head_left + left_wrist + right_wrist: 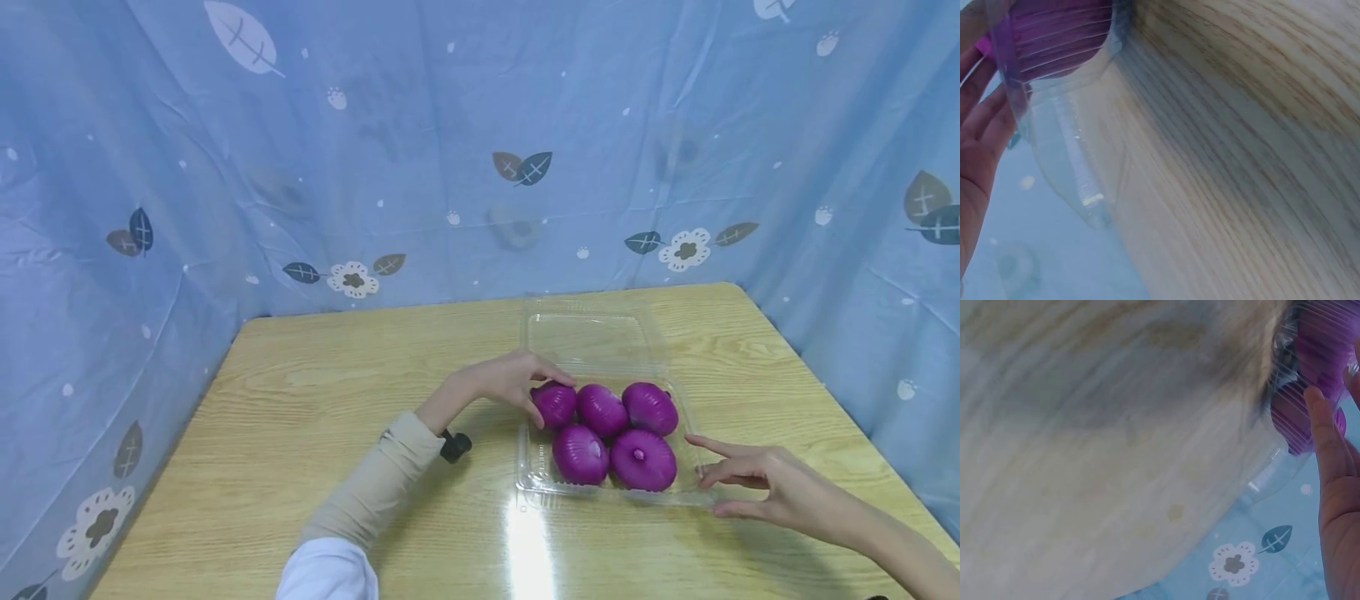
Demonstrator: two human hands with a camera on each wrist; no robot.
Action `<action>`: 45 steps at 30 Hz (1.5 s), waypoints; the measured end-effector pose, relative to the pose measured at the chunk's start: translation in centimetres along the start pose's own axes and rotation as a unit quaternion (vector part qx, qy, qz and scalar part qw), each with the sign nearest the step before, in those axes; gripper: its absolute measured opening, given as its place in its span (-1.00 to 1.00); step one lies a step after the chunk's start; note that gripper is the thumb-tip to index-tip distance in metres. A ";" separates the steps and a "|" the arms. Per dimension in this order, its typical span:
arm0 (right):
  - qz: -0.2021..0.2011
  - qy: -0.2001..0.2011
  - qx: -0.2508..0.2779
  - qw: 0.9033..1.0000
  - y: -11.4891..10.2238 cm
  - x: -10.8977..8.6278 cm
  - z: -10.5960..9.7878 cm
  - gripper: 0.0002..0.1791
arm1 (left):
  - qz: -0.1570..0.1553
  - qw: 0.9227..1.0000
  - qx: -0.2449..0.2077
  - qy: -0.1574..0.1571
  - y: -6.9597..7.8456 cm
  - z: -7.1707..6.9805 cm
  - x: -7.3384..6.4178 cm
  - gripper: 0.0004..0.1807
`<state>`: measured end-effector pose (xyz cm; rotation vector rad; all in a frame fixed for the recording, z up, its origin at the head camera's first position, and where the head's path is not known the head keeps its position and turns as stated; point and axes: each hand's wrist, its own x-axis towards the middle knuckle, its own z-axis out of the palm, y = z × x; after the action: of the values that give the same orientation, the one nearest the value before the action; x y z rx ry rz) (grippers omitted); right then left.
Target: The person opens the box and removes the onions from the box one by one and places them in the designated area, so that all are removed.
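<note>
Several purple onions sit in a clear plastic container (542,475), whose hinged lid (588,340) lies folded back behind it. My left hand (501,382) reaches over the container's left side and holds the back-left onion (555,405) between thumb and fingers. In the left wrist view, that onion (1063,37) shows through the plastic wall, beside the fingers. At the container's right edge is my right hand (772,483), its fingers extended and spread. In the right wrist view, a fingertip of the right hand (1338,481) lies against or very close to the container's side.
The container stands on a light wood-grain table (360,375), right of its middle. A blue patterned curtain (450,167) hangs along the back and sides. A small black object (455,447) is at the left wrist.
</note>
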<state>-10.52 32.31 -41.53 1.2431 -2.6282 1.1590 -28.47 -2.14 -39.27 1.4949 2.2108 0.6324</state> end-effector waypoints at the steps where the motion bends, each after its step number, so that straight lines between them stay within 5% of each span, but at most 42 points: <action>1: -0.002 -0.002 -0.007 1.000 0.0 0.1 -0.1 -0.65 | 0.001 1.000 -0.007 0.003 0.0 0.0 0.0 -0.22; 21: 0.010 0.011 0.027 1.000 0.2 -0.1 0.3 -0.66 | 0.030 0.992 -0.103 0.059 0.6 -0.6 -0.4 -0.38; 33: 0.015 0.019 0.033 0.999 0.1 -0.4 0.5 -0.63 | 0.054 0.995 -0.020 0.087 0.8 -0.4 -0.7 -0.42; 40: 0.015 0.024 0.042 0.999 0.1 -0.3 0.5 -0.64 | 0.037 0.990 0.028 0.131 0.5 -0.1 -1.0 -0.38; 45: 0.013 0.025 0.034 0.999 0.2 -0.4 0.6 -0.63 | 0.054 0.984 0.019 0.170 0.1 0.4 -1.1 -0.38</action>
<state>-10.23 32.27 -42.18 1.1761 -2.5978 1.2761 -27.77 -3.06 -39.41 1.6358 2.4123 0.9463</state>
